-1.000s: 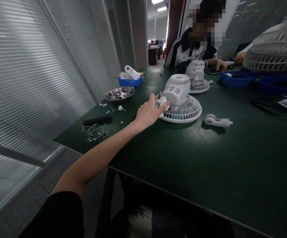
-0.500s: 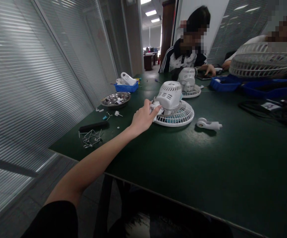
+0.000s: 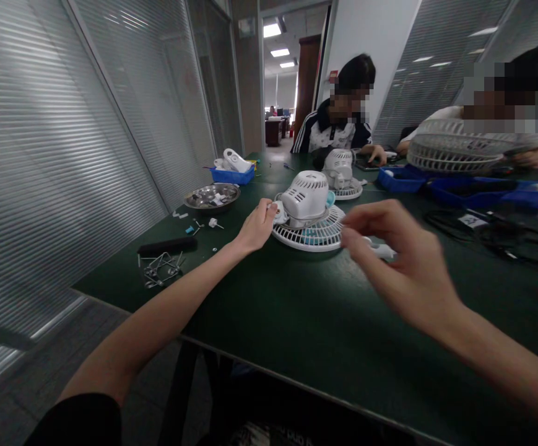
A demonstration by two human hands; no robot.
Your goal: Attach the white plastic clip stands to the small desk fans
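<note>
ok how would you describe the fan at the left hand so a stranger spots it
On the dark green table, find the camera wearer's left hand. It touches a white fan, round grille down, vented motor housing up. That fan sits nearer and looks larger than the similar white unit behind it.
</note>
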